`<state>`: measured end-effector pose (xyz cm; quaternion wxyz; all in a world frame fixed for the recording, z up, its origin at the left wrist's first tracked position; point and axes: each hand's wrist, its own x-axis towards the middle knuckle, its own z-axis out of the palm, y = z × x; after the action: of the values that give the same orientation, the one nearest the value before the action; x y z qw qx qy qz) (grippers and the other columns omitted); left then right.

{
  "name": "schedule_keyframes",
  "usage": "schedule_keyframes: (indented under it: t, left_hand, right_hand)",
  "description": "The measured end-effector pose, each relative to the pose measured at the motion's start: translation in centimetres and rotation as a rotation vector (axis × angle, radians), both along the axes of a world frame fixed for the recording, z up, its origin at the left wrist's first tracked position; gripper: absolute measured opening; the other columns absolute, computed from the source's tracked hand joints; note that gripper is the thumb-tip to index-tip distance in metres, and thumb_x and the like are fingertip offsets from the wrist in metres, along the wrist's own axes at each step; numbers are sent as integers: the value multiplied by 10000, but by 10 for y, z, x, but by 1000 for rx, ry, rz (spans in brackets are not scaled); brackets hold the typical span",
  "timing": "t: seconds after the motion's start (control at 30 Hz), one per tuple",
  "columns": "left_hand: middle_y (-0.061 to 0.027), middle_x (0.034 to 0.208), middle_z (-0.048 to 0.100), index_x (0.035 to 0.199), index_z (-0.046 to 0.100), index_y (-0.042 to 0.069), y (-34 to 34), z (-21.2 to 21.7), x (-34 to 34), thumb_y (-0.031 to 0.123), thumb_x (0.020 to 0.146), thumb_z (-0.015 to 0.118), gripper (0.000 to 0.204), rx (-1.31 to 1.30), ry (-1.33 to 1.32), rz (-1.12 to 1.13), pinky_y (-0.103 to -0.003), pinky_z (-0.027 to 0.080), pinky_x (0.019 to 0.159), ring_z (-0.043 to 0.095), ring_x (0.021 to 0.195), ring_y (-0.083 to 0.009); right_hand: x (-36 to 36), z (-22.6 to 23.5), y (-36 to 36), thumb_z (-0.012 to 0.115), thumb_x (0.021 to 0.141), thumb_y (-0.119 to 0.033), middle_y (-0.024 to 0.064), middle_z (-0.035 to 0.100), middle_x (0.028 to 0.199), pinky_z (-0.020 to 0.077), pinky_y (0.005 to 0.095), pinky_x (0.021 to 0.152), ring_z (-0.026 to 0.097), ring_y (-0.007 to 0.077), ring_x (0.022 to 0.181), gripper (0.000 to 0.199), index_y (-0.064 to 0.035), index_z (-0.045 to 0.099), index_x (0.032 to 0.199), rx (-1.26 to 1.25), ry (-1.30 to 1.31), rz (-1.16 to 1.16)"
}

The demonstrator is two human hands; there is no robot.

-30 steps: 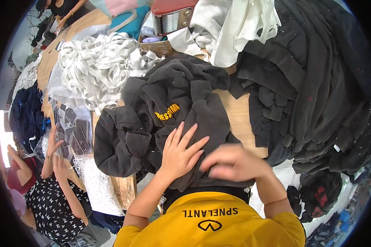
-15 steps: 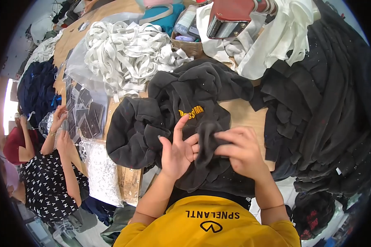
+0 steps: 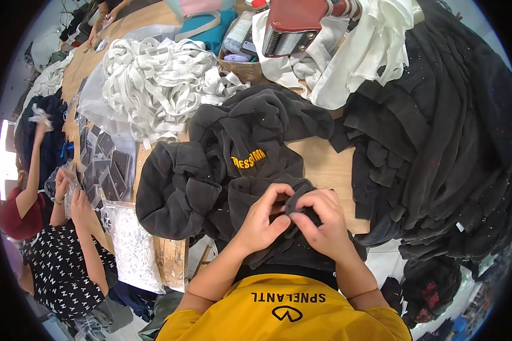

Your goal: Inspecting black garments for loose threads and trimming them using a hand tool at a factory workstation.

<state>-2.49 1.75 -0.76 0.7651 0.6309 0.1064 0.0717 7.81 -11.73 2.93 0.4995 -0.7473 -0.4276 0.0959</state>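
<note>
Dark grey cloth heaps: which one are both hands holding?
The middle heap, with yellow lettering: the left hand and right hand pinch a fold at its near side. Neither touches the larger heap at the right.

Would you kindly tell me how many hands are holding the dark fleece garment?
2: the left hand and the right hand, close together on a fold of the dark fleece garment, below its yellow lettering in the picture.

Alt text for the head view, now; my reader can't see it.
The left hand and right hand pinch the near part of a bunched dark grey garment with yellow lettering. White straps lie heaped beyond it to the left; dark fabric is piled to the right.
</note>
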Motion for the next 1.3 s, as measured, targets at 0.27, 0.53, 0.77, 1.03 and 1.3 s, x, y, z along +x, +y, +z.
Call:
schedule_keyframes:
  t: [0.27, 0.53, 0.77, 1.03, 1.3]
  left_hand:
    - [-81, 996, 570, 1077, 525, 32, -2, 3, 2, 79, 733, 733, 404, 286, 51, 97, -265, 488, 734, 601, 877, -168]
    - [-101, 891, 578, 962, 632, -11, -14, 14, 8, -39, 747, 615, 218, 406, -33, 187, -262, 460, 688, 584, 778, -178]
    - [-137, 1070, 633, 1076, 582, -35, -13, 6, 1, 69, 857, 493, 259, -919, -66, 211, -351, 449, 934, 600, 1033, -252]
    - [-160, 1167, 629, 1152, 605, -9, 5, 23, 40, 337, 956, 380, 457, -1531, -60, 27, -437, 422, 1001, 595, 1086, -307]
    - [-196, 1328, 506, 1280, 488, -48, 36, 28, 60, 390, 1002, 301, 552, -1610, -389, -207, -470, 329, 1086, 479, 1238, -345]
  right_hand:
    - [-7, -14, -12, 662, 761, -4, 55, 603, 788, 423, 315, 734, 564, 230, 754, 129, -51, 573, 842, 127, 371, -92]
    - [-14, -14, -9, 682, 617, 7, 153, 477, 1072, 445, 353, 812, 528, 311, 951, 428, -44, 498, 1000, 62, 72, -244]
    - [9, -20, -19, 510, 582, 95, 127, 482, 941, 397, 248, 696, 488, 194, 807, 376, -27, 532, 938, 72, -39, -378]
    - [43, -15, -14, 446, 698, 86, 102, 613, 918, 456, 240, 727, 565, 130, 752, 151, -15, 475, 807, 386, 1244, -99]
    - [62, -15, 26, 404, 792, -44, 187, 593, 1218, 417, 437, 1010, 553, 302, 1167, 436, 89, 540, 1185, 873, 2060, 376]
